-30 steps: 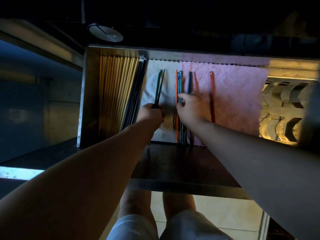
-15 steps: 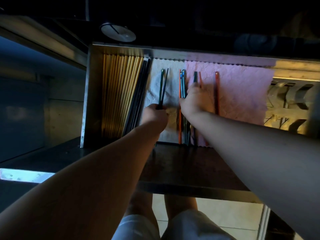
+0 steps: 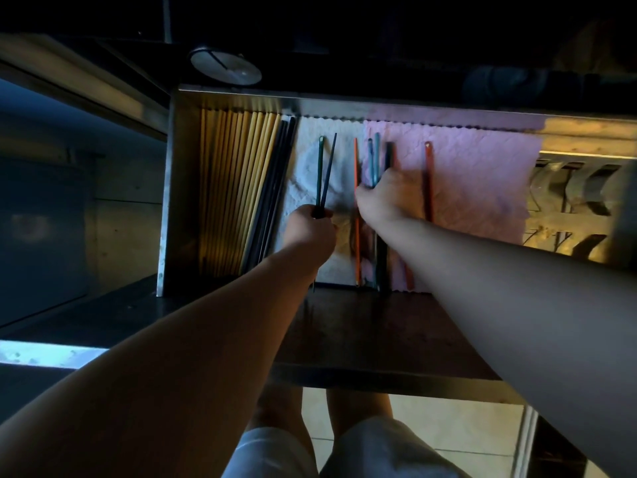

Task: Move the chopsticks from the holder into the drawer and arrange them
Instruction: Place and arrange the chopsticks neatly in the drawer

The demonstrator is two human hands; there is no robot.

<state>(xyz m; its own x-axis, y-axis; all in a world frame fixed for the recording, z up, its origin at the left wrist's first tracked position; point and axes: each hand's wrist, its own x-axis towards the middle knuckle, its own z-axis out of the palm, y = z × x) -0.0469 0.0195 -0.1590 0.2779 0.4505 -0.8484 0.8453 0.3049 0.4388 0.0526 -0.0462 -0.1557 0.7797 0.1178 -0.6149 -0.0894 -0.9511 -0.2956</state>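
The open metal drawer (image 3: pixel 175 188) holds a row of yellow chopsticks (image 3: pixel 238 188) on the left and several black chopsticks (image 3: pixel 275 188) beside them. My left hand (image 3: pixel 310 229) is shut on a green and a dark blue chopstick (image 3: pixel 324 174), their tips spread over the white cloth (image 3: pixel 306 167). My right hand (image 3: pixel 389 198) rests on a bunch of blue, teal and dark chopsticks (image 3: pixel 374 157) at the seam of the white and pink cloths; whether it grips them is unclear. An orange chopstick (image 3: pixel 356 167) lies left of it, a red one (image 3: pixel 428 181) to its right.
A pink cloth (image 3: pixel 482 181) lines the drawer's right half. A round metal holder (image 3: pixel 225 65) stands on the dark counter behind the drawer. Curved metal utensils (image 3: pixel 582 191) lie at the right. A dark shelf edge (image 3: pixel 379 377) runs below my arms; my legs and floor tiles show beneath.
My right hand slid a little toward the far end along the blue and dark chopsticks. My left hand kept hold of its pair, whose tips have spread slightly.
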